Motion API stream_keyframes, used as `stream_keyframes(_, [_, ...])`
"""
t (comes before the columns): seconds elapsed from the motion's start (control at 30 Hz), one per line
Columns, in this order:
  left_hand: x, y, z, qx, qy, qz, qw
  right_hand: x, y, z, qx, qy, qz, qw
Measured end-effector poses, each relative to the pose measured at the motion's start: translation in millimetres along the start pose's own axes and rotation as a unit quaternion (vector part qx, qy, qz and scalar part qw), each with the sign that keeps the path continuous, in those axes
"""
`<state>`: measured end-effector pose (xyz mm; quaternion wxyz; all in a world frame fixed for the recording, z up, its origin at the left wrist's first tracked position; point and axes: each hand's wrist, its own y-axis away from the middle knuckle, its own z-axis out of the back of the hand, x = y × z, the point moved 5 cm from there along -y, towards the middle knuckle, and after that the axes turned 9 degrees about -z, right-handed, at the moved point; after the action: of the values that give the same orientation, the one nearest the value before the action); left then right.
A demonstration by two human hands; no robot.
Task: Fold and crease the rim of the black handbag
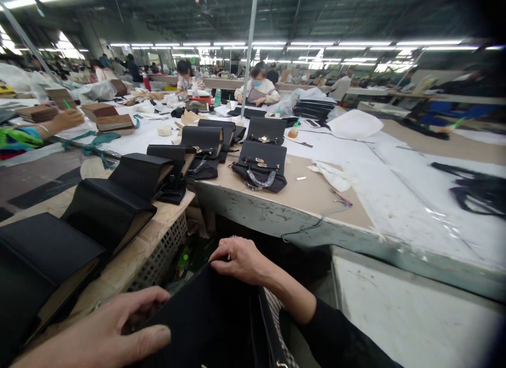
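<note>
Close in front of me is a black handbag [201,315], its smooth dark panel tilted and its lower part cut off by the frame. My right hand [237,260] pinches the panel's upper corner between thumb and fingers. At the left edge of the same panel is my left hand [122,326], thumb over the front and fingers curled behind it. Some checked lining shows beneath my right forearm, and a bit of gold metal appears at the bottom. Another black handbag [263,160], with gold hardware and a plastic-wrapped handle, lies on the table ahead.
Several black bag pieces [106,204] stand in a row at left, above a plastic crate [158,257]. The worktable's edge [245,207] runs across ahead, with a glue bottle [294,128] on top. A co-worker's hand [67,119] is at far left; other people sit beyond.
</note>
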<state>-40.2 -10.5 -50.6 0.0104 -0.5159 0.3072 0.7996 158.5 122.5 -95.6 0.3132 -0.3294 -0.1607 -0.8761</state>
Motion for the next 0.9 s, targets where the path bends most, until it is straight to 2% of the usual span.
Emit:
stream_keyframes(0.1, [-16,-30,8.1,0.037,-0.068,-0.028,0.997,1,2,1,-0.005,-0.004,0.001,1.0])
stream_keyframes(0.17, [-19,-48,10.7,0.047,-0.049,-0.029,0.997,2,4,2,-0.009,-0.002,-0.003,1.0])
stream_keyframes(0.23, [-18,-56,11.7,0.052,-0.003,-0.011,0.999,2,6,4,-0.014,-0.002,-0.009,1.0])
stream_keyframes(0.33, [-17,-47,11.2,0.051,0.022,0.004,0.998,-2,11,7,-0.022,0.001,-0.02,1.0])
stream_keyframes(0.47, [-12,-17,4.8,0.037,0.014,0.016,0.999,-6,15,9,-0.025,0.003,-0.03,0.999])
stream_keyframes(0.57, [-2,-3,-5.1,0.008,0.082,0.037,0.996,-4,16,9,-0.026,0.004,-0.026,0.999])
stream_keyframes(0.73, [8,-1,-15.7,-0.063,0.143,0.035,0.987,2,18,8,-0.026,0.005,-0.017,0.999])
stream_keyframes(0.9, [8,-2,-18.7,-0.084,0.129,0.039,0.987,2,19,8,-0.017,0.0,-0.017,1.0])
